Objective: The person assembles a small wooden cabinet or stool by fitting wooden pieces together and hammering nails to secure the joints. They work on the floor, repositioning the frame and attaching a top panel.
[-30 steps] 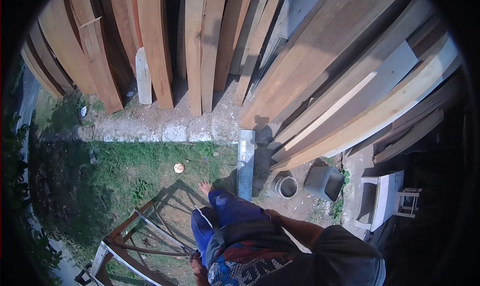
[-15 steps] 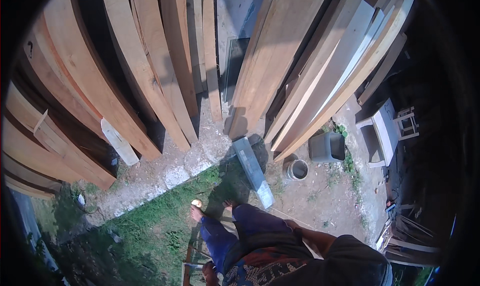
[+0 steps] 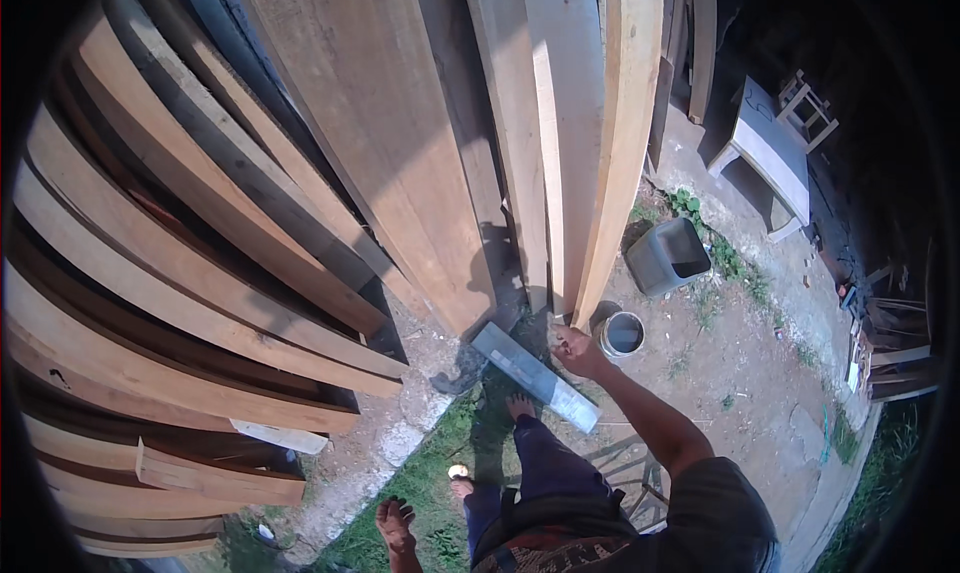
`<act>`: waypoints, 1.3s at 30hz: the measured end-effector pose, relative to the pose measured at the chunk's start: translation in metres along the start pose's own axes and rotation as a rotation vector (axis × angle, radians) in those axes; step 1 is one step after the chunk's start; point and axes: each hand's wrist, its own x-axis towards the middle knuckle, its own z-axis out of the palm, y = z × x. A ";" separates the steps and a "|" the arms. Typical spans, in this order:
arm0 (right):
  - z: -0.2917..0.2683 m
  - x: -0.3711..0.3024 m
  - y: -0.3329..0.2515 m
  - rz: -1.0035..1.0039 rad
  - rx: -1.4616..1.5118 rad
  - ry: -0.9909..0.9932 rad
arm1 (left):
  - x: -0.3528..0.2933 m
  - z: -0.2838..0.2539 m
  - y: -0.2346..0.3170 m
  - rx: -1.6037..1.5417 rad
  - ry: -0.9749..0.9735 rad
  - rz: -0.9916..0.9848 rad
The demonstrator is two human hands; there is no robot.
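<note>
My right hand [image 3: 573, 351] reaches forward with its fingers apart, holding nothing that I can see. It hovers by the lower end of a pale board [image 3: 622, 143] that leans upright; whether it touches the wood I cannot tell. Just left of that hand a grey rectangular beam [image 3: 535, 376] lies slantwise on the ground. Wider brown planks [image 3: 385, 143] lean behind it. My left hand [image 3: 395, 521] hangs low over the grass, fingers loosely bent and parted, with nothing in it.
Many more planks [image 3: 190, 313] lean along the left. To the right stand a round bucket [image 3: 622, 335], a grey square-mouthed container [image 3: 668, 257] and a white table [image 3: 765, 153] with a small wooden stool [image 3: 805, 113] beside it. A strip of pale concrete [image 3: 405, 431] borders the grass.
My view has swung to the right. The right arm has stretched out toward the foot of the leaning boards. My left hand has come forward, away from a wooden frame at my side.
</note>
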 end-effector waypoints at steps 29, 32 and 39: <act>-0.083 0.241 -0.152 -0.498 -0.128 0.752 | -0.036 0.046 -0.008 0.165 0.017 -0.144; -0.068 0.270 -0.066 -0.261 0.533 0.495 | -0.033 0.021 -0.030 0.158 -0.078 -0.116; -0.041 0.331 0.003 0.046 -0.518 0.028 | -0.080 0.005 -0.076 0.192 0.139 -0.376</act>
